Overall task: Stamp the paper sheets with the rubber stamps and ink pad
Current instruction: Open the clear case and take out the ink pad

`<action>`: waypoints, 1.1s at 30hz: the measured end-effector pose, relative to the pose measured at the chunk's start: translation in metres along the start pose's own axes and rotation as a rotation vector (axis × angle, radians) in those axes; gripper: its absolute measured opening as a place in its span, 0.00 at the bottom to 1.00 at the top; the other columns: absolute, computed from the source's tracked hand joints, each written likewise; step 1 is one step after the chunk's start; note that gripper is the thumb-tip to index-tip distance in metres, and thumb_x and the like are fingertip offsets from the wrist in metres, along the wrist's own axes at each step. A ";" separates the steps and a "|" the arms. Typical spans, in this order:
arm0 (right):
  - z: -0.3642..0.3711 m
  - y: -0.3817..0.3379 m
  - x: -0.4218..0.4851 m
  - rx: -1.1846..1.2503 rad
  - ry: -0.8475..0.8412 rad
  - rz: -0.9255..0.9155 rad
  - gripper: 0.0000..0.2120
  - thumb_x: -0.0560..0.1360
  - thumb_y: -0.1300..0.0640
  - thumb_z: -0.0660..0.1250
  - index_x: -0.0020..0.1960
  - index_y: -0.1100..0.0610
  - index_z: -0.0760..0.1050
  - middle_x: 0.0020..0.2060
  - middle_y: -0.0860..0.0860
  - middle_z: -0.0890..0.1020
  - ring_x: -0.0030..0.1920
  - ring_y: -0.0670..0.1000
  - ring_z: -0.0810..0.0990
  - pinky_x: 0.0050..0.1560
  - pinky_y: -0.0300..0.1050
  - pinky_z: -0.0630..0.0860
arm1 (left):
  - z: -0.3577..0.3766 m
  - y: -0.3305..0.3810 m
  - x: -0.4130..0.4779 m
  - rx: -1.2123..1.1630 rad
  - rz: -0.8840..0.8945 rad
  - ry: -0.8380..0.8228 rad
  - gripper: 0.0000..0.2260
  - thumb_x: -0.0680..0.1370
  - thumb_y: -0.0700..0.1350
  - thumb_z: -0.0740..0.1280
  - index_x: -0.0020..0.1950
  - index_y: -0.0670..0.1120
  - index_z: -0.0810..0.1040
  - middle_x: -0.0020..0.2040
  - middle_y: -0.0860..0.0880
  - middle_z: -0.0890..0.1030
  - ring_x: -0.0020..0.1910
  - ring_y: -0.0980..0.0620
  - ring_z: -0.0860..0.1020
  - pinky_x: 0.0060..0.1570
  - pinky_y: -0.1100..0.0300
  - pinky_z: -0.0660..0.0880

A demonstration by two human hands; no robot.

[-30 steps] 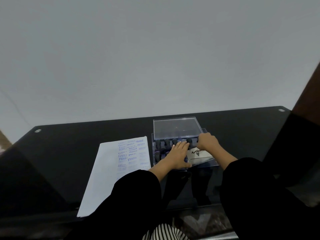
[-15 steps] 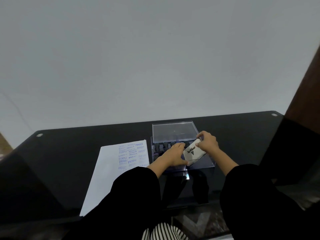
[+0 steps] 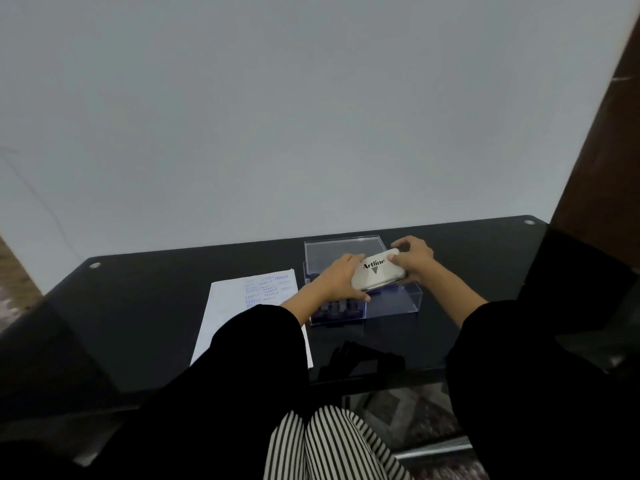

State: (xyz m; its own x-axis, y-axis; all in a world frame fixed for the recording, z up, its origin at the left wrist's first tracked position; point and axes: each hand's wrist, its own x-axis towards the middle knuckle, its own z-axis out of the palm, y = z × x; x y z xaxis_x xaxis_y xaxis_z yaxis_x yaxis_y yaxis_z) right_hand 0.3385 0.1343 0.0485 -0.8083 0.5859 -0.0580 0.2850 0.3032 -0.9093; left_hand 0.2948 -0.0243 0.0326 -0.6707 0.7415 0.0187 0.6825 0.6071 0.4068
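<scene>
Lying nearest on the black table [image 3: 138, 306], the paper sheet [image 3: 232, 313] bears blue marks. Beside it, what look like rubber stamps [image 3: 337, 309] fill a clear box [image 3: 394, 303]. Above, left hand [image 3: 337, 280] and right hand [image 3: 414, 259] grip the ink pad [image 3: 379, 270].

Most stamps [image 3: 338, 308] in the box [image 3: 398, 303] hidden behind left hand [image 3: 338, 280], paper [image 3: 228, 317] print mostly too blurry to read tbh.
</scene>
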 end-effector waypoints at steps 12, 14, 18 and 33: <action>0.014 0.066 -0.050 0.187 -0.244 0.161 0.10 0.76 0.64 0.66 0.56 0.57 0.73 0.52 0.59 0.76 0.47 0.56 0.77 0.20 0.42 0.77 | 0.046 -0.015 -0.046 0.019 0.002 -0.021 0.33 0.67 0.50 0.76 0.68 0.43 0.68 0.62 0.43 0.73 0.61 0.46 0.71 0.57 0.58 0.66; 0.020 0.079 -0.053 0.167 -0.287 0.155 0.11 0.74 0.62 0.68 0.55 0.56 0.71 0.53 0.59 0.77 0.48 0.56 0.77 0.23 0.42 0.79 | 0.057 -0.020 -0.050 0.028 -0.027 -0.042 0.34 0.67 0.51 0.76 0.69 0.43 0.68 0.62 0.43 0.73 0.61 0.46 0.71 0.58 0.57 0.67; 0.025 0.104 -0.053 -0.075 -0.413 0.014 0.29 0.69 0.58 0.74 0.66 0.58 0.68 0.57 0.56 0.76 0.56 0.54 0.75 0.49 0.45 0.77 | 0.071 -0.029 -0.055 0.030 -0.086 -0.081 0.34 0.66 0.51 0.77 0.69 0.44 0.69 0.63 0.44 0.73 0.62 0.45 0.71 0.61 0.54 0.68; 0.025 0.116 -0.046 -0.579 -0.517 -0.289 0.38 0.65 0.55 0.78 0.70 0.56 0.66 0.63 0.56 0.67 0.64 0.56 0.69 0.64 0.47 0.71 | 0.074 -0.036 -0.056 -0.006 -0.112 -0.121 0.37 0.67 0.49 0.76 0.72 0.42 0.65 0.68 0.44 0.71 0.66 0.46 0.69 0.65 0.57 0.65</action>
State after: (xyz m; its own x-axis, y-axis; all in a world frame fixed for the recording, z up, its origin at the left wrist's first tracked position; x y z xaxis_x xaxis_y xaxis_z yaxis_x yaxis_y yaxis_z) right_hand 0.3959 0.1234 -0.0645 -0.9851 0.0483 -0.1649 0.1351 0.8106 -0.5697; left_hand 0.3289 -0.0665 -0.0507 -0.7026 0.6982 -0.1375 0.6030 0.6867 0.4060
